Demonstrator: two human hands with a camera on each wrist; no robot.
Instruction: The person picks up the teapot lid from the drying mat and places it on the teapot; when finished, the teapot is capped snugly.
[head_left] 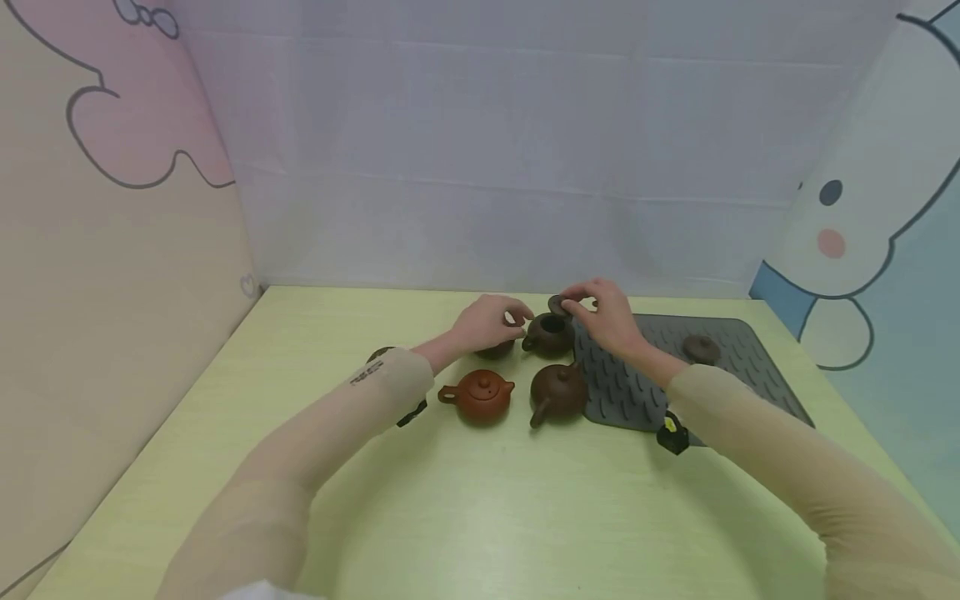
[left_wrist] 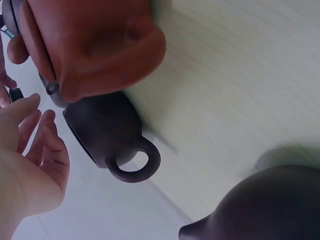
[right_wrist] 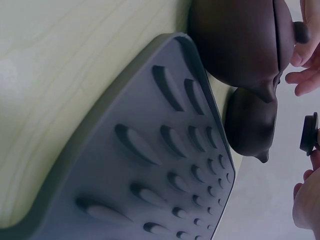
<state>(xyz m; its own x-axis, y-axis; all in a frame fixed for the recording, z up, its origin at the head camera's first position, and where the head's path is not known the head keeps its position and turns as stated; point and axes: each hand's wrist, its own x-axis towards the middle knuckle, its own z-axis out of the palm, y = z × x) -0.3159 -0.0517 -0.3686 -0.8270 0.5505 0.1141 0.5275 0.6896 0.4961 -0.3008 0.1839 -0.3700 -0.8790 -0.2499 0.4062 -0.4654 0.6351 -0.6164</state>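
My right hand (head_left: 603,315) pinches a small dark lid (head_left: 557,305), tilted on edge just above and behind an uncovered dark brown teapot (head_left: 550,337). The right wrist view shows this lid (right_wrist: 309,134) apart from the pot's rim. My left hand (head_left: 491,323) hovers left of that teapot, fingers loosely bent, with nothing visible in them. Beneath it another dark pot (head_left: 495,351) is mostly hidden. Nearer to me stand a reddish-brown lidded teapot (head_left: 483,397) and a dark brown lidded teapot (head_left: 558,392).
A grey ridged mat (head_left: 622,383) lies to the right, with a dark rounded piece (head_left: 701,349) on it, partly behind my right forearm. Another dark item (head_left: 380,353) shows behind my left sleeve. A pale wall (head_left: 510,167) rises behind the table (head_left: 480,517).
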